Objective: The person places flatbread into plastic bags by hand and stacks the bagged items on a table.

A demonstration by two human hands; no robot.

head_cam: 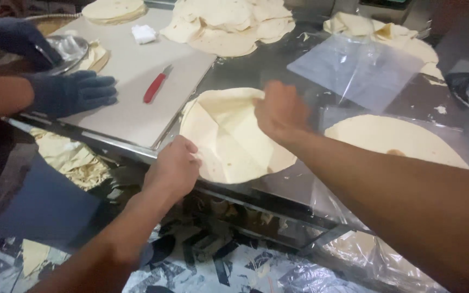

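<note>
Observed from beside the bench (pixel 278 65): the person's 2 bare hands are both on 1 round flatbread (pixel 229 138), which lies on the steel surface directly between them, near the front edge.

Left hand (pixel 173 165): fingers curled closed at the flatbread's near-left rim, apparently pinching the edge; the fingertips are hidden, so the exact grip cannot be confirmed.

Right hand (pixel 280 111): closed on the far rim, lifting a flap so part of the sheet folds over itself.

Handling judgement: the flatbread looks thin, light and limp; it drapes and creases rather than holding shape. It would likely tear if pulled hard, so the rim, taken at 2 opposite points, seems the sound place to hold.

Right of the right hand: a second flatbread (pixel 394 138) resting on clear plastic film (pixel 354 68). Beyond both hands: a loose heap of flatbreads (pixel 229 24). Left of the left hand: a pale cutting board (pixel 137 81) bearing a red-handled knife (pixel 157 84), where a co-worker's dark-gloved hands (pixel 69 92) rest beside a metal bowl (pixel 71 49).
</note>
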